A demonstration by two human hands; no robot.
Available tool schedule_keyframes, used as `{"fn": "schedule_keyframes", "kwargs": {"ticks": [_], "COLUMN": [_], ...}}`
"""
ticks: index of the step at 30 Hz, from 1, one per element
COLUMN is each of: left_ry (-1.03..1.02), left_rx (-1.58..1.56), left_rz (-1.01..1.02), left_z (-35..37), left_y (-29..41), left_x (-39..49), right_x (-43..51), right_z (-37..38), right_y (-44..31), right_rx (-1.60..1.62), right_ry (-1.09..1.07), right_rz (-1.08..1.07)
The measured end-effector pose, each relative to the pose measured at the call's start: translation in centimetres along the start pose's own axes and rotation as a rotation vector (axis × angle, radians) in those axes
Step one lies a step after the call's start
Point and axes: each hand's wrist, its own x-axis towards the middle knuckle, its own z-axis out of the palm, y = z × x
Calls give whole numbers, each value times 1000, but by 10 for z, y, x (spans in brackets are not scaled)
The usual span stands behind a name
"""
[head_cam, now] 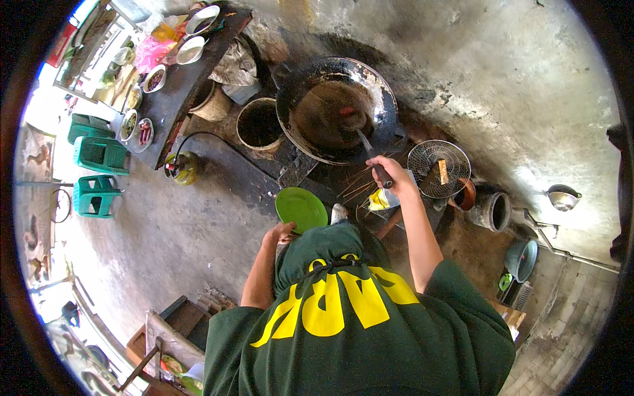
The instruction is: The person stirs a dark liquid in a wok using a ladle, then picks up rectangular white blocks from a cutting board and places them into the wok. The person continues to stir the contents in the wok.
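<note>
My left hand (281, 232) grips the near-left rim of a green plate (301, 208), which is tilted and shows nothing on it. The dark handle of a metal cooking utensil (367, 144) is held in my right hand (395, 174). Its head reaches into a large blackened wok (286, 111), where it is partly hidden in brown liquid. A small reddish piece (346, 111) shows in the liquid beside the utensil's head. Close to my right hand, a round wire strainer (421, 157) bears a light brown rectangular piece (443, 172).
A dark table (173, 106) with several bowls stands at the upper left. Beside the wok is a round bucket-like container (242, 131); a gas cylinder (185, 171) stands on the floor with a hose. Several green stools (101, 156) are farther left. A yellow-and-white packet (380, 199) lies below my right hand.
</note>
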Motion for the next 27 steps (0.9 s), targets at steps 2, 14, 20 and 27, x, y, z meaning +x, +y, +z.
{"fn": "schedule_keyframes", "kwargs": {"ticks": [2, 14, 20, 27], "left_ry": [-9, 56, 52, 22], "left_rx": [-100, -107, -113, -86], "left_rz": [-10, 3, -18, 0], "left_z": [0, 9, 4, -1], "left_y": [0, -3, -11, -12], "left_x": [-7, -30, -14, -15], "right_x": [14, 43, 49, 51], "right_z": [4, 20, 27, 36], "right_y": [-4, -40, -43, -56], "right_rx": [16, 7, 35, 44], "right_ry": [-56, -108, -125, -110], "right_rz": [-26, -22, -23, -72]}}
